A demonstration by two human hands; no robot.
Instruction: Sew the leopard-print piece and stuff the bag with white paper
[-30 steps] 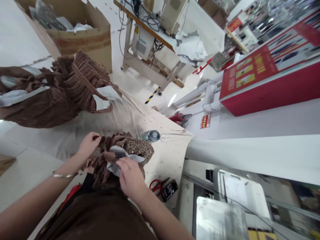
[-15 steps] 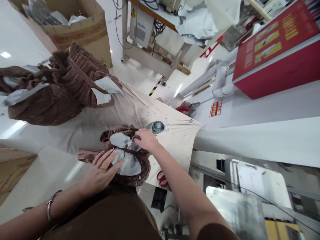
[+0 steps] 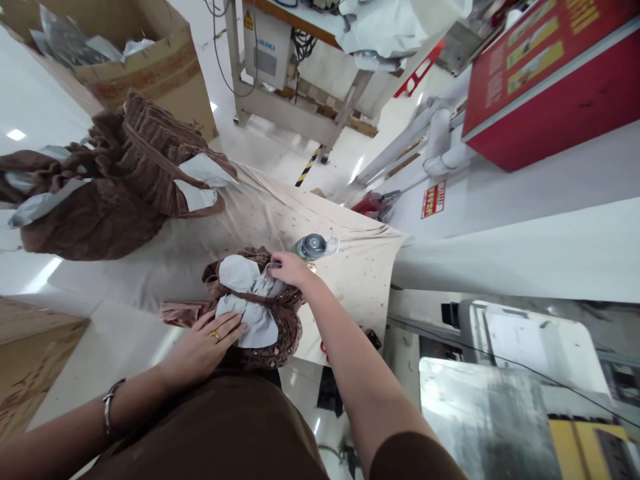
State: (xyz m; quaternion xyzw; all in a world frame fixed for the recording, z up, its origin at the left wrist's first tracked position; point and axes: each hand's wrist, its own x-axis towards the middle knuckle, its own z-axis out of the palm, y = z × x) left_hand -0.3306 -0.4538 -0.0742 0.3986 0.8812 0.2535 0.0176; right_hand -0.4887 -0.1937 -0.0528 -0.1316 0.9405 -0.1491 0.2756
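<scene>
A bunched brown garment (image 3: 290,327) with small holes along its lower edge lies at the near side of the cloth-covered table. Thin white backing material (image 3: 259,327) shows on top of it, crossed by a brown strip. My left hand (image 3: 213,340) rests on the garment and the lower white piece, its fingers stretched out. At the garment's upper right, my right hand (image 3: 290,269) pinches a gathered greyish-white bit of the backing. Exactly what lies between those fingertips is partly hidden. Just beyond that hand stands a bottle with a dark lid (image 3: 314,247).
More brown garments with white pieces (image 3: 105,193) are heaped at the left of the table (image 3: 360,267). Red-handled scissors (image 3: 324,349) are mostly hidden behind my right forearm, near a small black object (image 3: 373,339). A cardboard box (image 3: 150,80) stands behind; a red box (image 3: 550,100) is at right.
My right hand has drawn the backing up into a gathered peak. My left hand lies flatter on the lower white piece. The camera has shifted slightly, and my right forearm now covers most of the scissors.
</scene>
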